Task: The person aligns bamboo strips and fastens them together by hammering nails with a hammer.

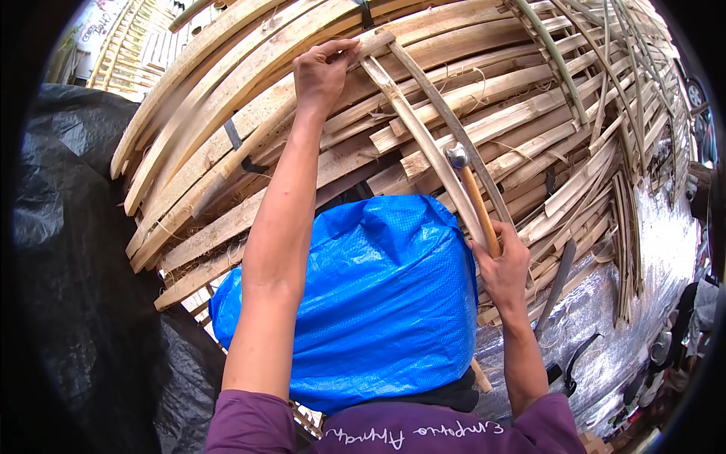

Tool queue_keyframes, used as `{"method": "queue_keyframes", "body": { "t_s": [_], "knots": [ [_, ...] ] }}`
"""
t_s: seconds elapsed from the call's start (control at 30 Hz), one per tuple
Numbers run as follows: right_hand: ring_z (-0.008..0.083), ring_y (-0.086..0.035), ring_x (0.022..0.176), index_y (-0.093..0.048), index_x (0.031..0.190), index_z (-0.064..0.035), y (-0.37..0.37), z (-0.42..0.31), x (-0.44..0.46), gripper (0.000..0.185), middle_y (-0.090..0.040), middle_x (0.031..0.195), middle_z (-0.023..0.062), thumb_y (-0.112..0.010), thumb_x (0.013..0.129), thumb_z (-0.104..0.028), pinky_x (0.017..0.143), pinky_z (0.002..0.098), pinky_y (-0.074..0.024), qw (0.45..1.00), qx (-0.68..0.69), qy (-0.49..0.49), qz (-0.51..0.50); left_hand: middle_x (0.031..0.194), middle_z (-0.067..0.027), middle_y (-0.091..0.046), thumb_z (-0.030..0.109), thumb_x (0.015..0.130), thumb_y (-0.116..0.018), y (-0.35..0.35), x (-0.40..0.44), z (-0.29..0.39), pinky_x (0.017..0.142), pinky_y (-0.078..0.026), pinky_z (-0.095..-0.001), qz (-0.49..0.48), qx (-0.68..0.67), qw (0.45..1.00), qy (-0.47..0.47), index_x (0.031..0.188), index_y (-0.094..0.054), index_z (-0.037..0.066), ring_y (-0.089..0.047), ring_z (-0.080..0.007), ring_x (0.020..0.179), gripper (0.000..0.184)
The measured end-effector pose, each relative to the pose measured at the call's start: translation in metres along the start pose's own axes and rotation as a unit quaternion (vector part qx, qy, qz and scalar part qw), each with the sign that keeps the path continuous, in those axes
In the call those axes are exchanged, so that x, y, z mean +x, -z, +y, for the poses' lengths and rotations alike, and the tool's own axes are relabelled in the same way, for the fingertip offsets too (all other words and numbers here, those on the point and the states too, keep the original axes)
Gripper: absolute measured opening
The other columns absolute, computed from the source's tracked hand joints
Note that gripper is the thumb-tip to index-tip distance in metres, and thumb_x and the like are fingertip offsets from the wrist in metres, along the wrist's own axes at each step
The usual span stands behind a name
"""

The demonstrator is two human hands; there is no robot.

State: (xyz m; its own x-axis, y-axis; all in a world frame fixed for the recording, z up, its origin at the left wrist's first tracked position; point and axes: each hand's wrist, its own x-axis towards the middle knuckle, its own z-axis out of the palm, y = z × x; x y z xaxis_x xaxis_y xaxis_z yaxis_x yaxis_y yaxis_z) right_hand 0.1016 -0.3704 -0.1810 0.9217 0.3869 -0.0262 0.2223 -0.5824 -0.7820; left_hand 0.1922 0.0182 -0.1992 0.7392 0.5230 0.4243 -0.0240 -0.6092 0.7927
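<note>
My left hand (325,76) is closed in a pinch on the end of a short wooden crosspiece (376,44). Two long, narrow bamboo strips (423,130) run down from this crosspiece toward my right hand (503,261). That hand is wrapped round the wooden handle of a hammer (475,200). The hammer's metal head points up and lies against the strips. Whether my right fingers also grip the strips' lower part is hard to see. A blue tarp bundle (378,295) covers my lap, below the strips.
Stacked split bamboo slats (461,98) fill the area ahead. A black plastic sheet (83,250) hangs at left. On the right are a silvery sheet (669,234), a dark flat blade-like piece (557,284) and a black curved object (581,359).
</note>
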Motion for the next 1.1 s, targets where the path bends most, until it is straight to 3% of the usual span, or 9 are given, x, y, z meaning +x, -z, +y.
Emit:
{"method": "queue_keyframes", "body": {
  "t_s": [0.3, 0.8, 0.9, 0.97, 1.0, 1.1],
  "knots": [
    [0.0369, -0.068, 0.08, -0.063, 0.105, -0.001, -0.001, -0.002, -0.001, 0.032, -0.069, 0.09, 0.0191, -0.081, 0.079, -0.007, 0.071, 0.0414, -0.0523, 1.0, 0.006, -0.011, -0.001, 0.099, -0.0055, -0.077, 0.014, 0.09, -0.076, -0.001, 0.0, -0.001, 0.081, -0.059, -0.0234, 0.002, 0.043, 0.999, 0.002, 0.106, -0.078, 0.01, -0.072, -0.0097, 0.088, 0.017],
    [0.0361, -0.07, 0.088, -0.064, 0.103, 0.0005, 0.007, -0.011, -0.003, 0.03, -0.071, 0.096, 0.0174, -0.08, 0.079, -0.007, 0.078, 0.0407, -0.0538, 0.999, 0.011, 0.028, 0.027, 0.099, -0.0041, -0.078, 0.016, 0.09, -0.077, -0.001, 0.0, 0.0, 0.082, -0.056, -0.0223, 0.001, 0.034, 0.999, -0.011, 0.108, -0.078, 0.011, -0.07, -0.0068, 0.088, 0.018],
    [0.028, -0.07, 0.079, -0.064, 0.101, 0.0001, 0.019, -0.018, -0.005, 0.026, -0.071, 0.091, 0.0141, -0.08, 0.083, -0.009, 0.071, 0.0359, -0.0538, 0.998, -0.005, 0.023, 0.053, 0.096, -0.0086, -0.078, 0.013, 0.087, -0.078, -0.003, 0.001, -0.004, 0.078, -0.057, -0.0273, 0.023, 0.022, 0.999, -0.023, 0.1, -0.08, 0.011, -0.074, -0.0144, 0.086, 0.013],
    [0.016, -0.066, 0.067, -0.064, 0.1, -0.0009, 0.026, -0.025, -0.003, 0.022, -0.07, 0.082, 0.0091, -0.078, 0.088, -0.014, 0.061, 0.0297, -0.0503, 0.996, 0.05, -0.061, 0.044, 0.097, -0.0065, -0.078, 0.014, 0.089, -0.077, -0.002, 0.001, -0.004, 0.081, -0.057, -0.0249, 0.013, 0.02, 1.0, -0.015, 0.103, -0.079, 0.01, -0.072, -0.0112, 0.087, 0.015],
    [0.0072, -0.059, 0.061, -0.064, 0.101, -0.0013, 0.028, -0.025, 0.002, 0.021, -0.068, 0.075, 0.0052, -0.075, 0.092, -0.017, 0.055, 0.0253, -0.0462, 0.995, 0.071, -0.048, 0.047, 0.098, -0.0044, -0.078, 0.014, 0.091, -0.076, -0.001, 0.001, -0.004, 0.083, -0.057, -0.0224, 0.0, 0.017, 1.0, -0.007, 0.107, -0.078, 0.009, -0.07, -0.0079, 0.089, 0.017],
    [0.0065, -0.057, 0.061, -0.064, 0.102, -0.0007, 0.027, -0.027, 0.021, 0.023, -0.067, 0.073, 0.0044, -0.075, 0.092, -0.018, 0.055, 0.0248, -0.0455, 0.994, 0.091, -0.042, 0.047, 0.099, -0.0047, -0.078, 0.014, 0.09, -0.076, 0.001, 0.0, 0.001, 0.084, -0.057, -0.0229, -0.011, -0.012, 1.0, 0.023, 0.106, -0.078, 0.008, -0.071, -0.0089, 0.091, 0.016]
  ]
}}
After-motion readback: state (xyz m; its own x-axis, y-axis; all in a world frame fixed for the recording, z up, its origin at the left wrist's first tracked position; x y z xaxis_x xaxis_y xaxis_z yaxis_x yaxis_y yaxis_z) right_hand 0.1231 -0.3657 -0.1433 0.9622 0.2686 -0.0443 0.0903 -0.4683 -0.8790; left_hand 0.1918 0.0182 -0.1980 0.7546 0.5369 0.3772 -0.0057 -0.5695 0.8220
